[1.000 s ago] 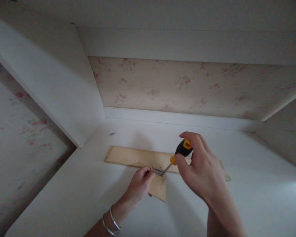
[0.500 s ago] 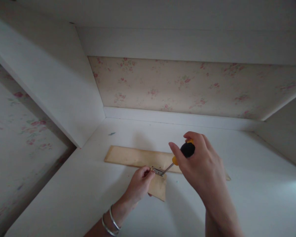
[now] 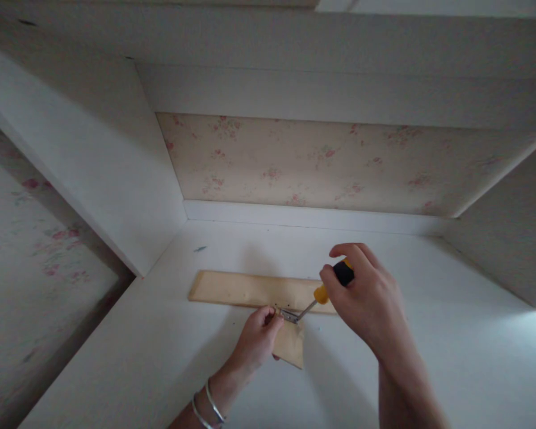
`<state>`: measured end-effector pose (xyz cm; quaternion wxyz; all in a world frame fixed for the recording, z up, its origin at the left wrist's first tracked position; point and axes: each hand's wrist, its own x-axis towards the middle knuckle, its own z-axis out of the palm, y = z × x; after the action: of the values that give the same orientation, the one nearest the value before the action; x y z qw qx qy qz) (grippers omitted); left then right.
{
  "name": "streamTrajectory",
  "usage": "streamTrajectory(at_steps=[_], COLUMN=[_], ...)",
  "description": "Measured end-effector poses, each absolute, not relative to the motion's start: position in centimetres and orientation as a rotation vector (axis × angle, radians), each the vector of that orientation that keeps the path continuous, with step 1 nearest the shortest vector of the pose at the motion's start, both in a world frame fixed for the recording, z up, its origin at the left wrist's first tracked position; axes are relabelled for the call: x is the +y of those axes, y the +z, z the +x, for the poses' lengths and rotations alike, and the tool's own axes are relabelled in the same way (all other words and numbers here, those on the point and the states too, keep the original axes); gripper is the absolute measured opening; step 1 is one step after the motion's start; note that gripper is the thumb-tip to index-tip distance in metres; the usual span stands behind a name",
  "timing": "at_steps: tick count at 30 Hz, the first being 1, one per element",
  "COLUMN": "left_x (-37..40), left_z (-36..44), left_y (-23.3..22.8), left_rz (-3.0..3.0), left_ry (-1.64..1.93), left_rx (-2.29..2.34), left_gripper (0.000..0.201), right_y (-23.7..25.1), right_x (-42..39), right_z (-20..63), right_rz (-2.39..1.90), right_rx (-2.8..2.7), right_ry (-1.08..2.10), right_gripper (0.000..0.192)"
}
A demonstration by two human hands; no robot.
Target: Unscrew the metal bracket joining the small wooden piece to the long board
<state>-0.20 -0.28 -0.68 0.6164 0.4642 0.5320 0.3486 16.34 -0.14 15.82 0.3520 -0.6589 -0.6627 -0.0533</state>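
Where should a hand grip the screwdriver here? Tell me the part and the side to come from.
Grip the screwdriver by its thick black and yellow handle, coming from above and from the right, as the right hand does. The thin shaft slants down and left to the small metal bracket on the wooden strip, which the left hand steadies.

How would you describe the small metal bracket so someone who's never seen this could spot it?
Start at the white shelf and find the long pale wooden strip lying on it. At its near edge, beside the left hand and under the screwdriver tip, sits the small metal bracket. It is the only shiny grey piece among bare wood.
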Motion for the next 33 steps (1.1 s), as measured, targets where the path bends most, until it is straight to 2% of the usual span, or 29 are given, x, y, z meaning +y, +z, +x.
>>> streamTrajectory(at_steps=[3, 10, 13, 15, 20, 24, 28, 30, 33], left_x=[-0.5, -0.9, -1.0, -1.0, -1.3, -1.4, -1.2, -1.1, -1.0], left_z=[-0.2, -0.5, -0.7, -0.8, -0.7, -0.7, -0.6, -0.5, -0.3], left_y=[-0.4, 0.0, -0.1, -0.2, 0.1, 0.1, -0.2, -0.4, -0.6], left_rz=[1.055, 1.044, 1.050, 1.039, 1.019, 1.003, 1.027, 1.038, 1.022], left_ry=[0.803, 0.828, 0.834, 0.838, 0.849, 0.839, 0.858, 0.864, 0.867], left_rx=[1.206, 1.188, 1.172, 1.163, 1.174, 1.172, 1.173, 1.181, 1.193], left_gripper=[0.026, 0.024, 0.025, 0.025, 0.022, 0.019, 0.021, 0.021, 0.020], right_y=[17.3, 20.8, 21.8, 22.4, 23.6, 24.5, 25.1, 25.2, 25.4], right_x=[0.5, 3.9, 5.0, 5.3, 5.2, 5.2, 5.7, 6.0, 6.1], right_z=[16.7, 16.4, 16.4, 16.1, 14.7, 13.5, 13.1, 13.3, 13.4], right_rz=[-1.682, -1.772, -1.736, -1.824, -1.998, -1.932, -2.139, -2.080, -1.926], right_rx=[-1.949, -2.339, -2.496, -2.519, -2.576, -2.620, -2.657, -2.748, -2.839], right_ry=[0.009, 0.009, 0.257, 0.395, 0.462, 0.608, 0.477, 0.476, 0.581], right_gripper=[0.032, 0.013, 0.036, 0.043, 0.023, 0.035, 0.033, 0.027, 0.046])
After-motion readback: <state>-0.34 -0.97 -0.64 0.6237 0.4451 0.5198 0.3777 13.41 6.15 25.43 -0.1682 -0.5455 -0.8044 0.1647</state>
